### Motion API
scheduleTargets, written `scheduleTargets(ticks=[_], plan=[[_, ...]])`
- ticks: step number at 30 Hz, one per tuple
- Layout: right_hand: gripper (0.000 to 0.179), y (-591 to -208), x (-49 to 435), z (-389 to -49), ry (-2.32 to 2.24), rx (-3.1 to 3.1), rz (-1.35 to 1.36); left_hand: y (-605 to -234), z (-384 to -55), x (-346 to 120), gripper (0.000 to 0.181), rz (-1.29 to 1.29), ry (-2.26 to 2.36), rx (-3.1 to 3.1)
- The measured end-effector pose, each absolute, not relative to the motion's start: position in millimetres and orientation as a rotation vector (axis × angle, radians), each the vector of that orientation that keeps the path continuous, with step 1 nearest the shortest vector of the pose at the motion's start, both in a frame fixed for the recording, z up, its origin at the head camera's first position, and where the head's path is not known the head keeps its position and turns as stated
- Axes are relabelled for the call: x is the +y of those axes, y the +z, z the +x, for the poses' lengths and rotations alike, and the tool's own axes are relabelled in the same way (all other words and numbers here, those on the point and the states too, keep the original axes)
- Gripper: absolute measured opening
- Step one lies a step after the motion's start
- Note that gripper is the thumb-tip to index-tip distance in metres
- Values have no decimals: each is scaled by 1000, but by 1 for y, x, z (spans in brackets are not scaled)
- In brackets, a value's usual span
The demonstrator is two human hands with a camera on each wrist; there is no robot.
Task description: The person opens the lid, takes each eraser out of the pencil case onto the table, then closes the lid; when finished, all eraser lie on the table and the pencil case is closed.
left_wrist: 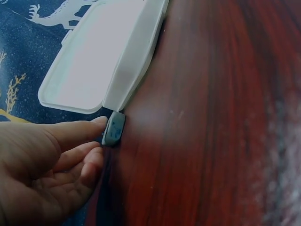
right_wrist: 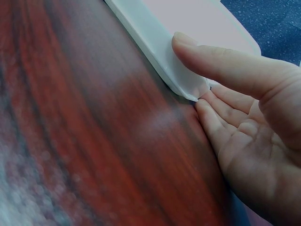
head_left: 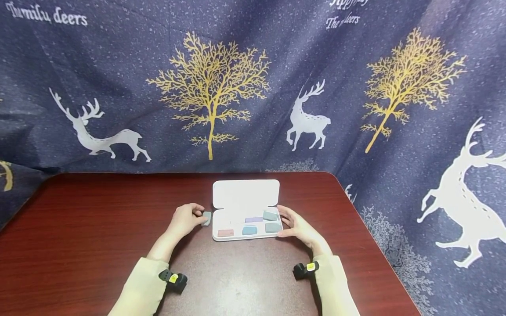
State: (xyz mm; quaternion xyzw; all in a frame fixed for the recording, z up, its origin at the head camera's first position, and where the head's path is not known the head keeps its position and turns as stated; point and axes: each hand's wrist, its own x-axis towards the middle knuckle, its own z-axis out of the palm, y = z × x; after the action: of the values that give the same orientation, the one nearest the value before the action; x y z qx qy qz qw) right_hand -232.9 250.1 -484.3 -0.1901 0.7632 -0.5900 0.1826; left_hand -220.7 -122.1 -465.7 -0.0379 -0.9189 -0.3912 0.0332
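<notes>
On the left of the glossy, dark red wood-grain table (head_left: 99,228), the left hand (head_left: 188,218) pinches a small grey-green rectangular block (head_left: 207,218) between thumb and fingers, just outside the box's left end! Next comes the box itself, a shallow white rectangular case (head_left: 222,219), its lid (head_left: 245,193) swung open behind. Inside, left to right: a reddish block (head_left: 225,233), a blue one (head_left: 250,230), a purple one (head_left: 254,219) behind, then two grey-green ones. And at far right, the right hand (head_left: 297,226) grips the box's end, thumb and fingers spread apart around it.
</notes>
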Motion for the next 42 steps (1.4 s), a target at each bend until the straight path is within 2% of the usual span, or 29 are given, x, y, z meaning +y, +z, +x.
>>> scheduleTargets(ticks=[5,13,22,33,42], plan=[[90,-485,250,-233,-1670,2150,-545,-459,-222,-111,25,-148,-1218,-2750],[89,-486,251,-234,-1679,2151,-568,-455,-220,-77,19,-403,-1175,-2697],[89,-487,251,-234,-1667,2165,-583,-457,-216,-50,24,-466,-1155,-2801],[89,-486,250,-234,-1691,2146,-590,-465,-222,-41,19,-649,-984,-2840],[90,-484,250,-234,-1691,2135,-582,-465,-222,-37,15,-662,-870,-2858]])
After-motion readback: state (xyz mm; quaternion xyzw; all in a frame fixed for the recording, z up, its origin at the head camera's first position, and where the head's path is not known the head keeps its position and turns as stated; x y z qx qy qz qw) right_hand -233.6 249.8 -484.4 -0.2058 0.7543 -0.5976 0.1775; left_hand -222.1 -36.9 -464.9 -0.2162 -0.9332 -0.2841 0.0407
